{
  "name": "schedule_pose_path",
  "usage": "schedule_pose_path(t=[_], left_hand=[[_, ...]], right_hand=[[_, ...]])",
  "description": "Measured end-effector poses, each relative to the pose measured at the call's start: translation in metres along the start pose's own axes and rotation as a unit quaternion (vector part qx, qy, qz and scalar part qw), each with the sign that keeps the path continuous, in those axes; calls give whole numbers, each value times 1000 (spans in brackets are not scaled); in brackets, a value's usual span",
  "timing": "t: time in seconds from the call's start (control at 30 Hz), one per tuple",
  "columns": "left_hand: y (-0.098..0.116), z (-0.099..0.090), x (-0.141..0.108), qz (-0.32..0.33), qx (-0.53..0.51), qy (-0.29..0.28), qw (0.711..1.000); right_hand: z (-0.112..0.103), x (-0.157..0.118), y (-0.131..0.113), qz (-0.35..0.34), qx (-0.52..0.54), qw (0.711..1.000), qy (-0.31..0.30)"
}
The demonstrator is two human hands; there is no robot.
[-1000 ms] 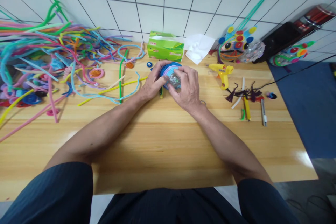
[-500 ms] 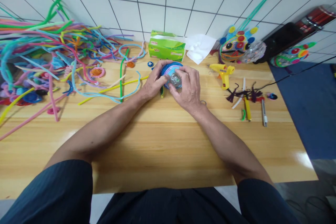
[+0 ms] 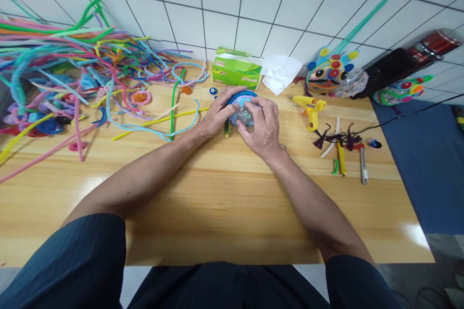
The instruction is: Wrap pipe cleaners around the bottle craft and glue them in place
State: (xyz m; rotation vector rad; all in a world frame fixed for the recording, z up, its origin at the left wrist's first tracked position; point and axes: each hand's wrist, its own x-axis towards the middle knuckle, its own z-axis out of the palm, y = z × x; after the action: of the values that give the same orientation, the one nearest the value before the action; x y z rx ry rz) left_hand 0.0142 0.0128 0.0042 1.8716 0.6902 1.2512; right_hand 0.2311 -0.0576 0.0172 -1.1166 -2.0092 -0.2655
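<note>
A round craft piece (image 3: 244,110), a clear plastic cup-like part ringed by blue and purple pipe cleaners, is held between both hands over the middle of the table. My left hand (image 3: 218,115) grips its left side, with the thumb along the near rim. From the right, my right hand (image 3: 261,126) closes fingers and thumb over the clear part, hiding some of it. Just below the left hand lies a small yellow-and-dark object (image 3: 227,129), partly hidden. A blue button-like disc (image 3: 213,91) rests beyond that hand.
Loose pipe cleaners (image 3: 72,84) cover the left side. A green tissue pack (image 3: 235,70) and white tissue (image 3: 281,75) lie at the back. Rightward are a yellow glue gun (image 3: 311,111), dark tassels (image 3: 351,141), a cutter knife (image 3: 363,166), decorated craft pieces (image 3: 328,77) and a red flask (image 3: 431,48).
The head view has shifted slightly, so the back of the table sits a little lower in the picture. Both hands keep hold of the craft piece with barely altered finger positions.
</note>
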Motion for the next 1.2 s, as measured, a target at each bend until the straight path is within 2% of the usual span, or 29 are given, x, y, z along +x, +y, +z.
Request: schedule_pose_path(t=[0.13,0.33,0.53,0.73,0.93,1.2], left_hand=[[-4,6,1,-13,-30,27,999],[-11,16,2,-14,-69,41,997],[-5,15,3,11,-31,37,999],[2,15,2,-6,-25,40,999],[2,17,3,-7,-22,45,999],[1,19,1,-26,-40,42,998]], right_hand=[[-2,1,2,-10,6,1000,0],[-3,2,3,-35,7,998,49],[-6,-2,4,25,7,1000,16],[-5,-2,1,7,-3,999,48],[-6,-4,3,41,19,999,15],[-8,-1,6,1,18,1000,21]])
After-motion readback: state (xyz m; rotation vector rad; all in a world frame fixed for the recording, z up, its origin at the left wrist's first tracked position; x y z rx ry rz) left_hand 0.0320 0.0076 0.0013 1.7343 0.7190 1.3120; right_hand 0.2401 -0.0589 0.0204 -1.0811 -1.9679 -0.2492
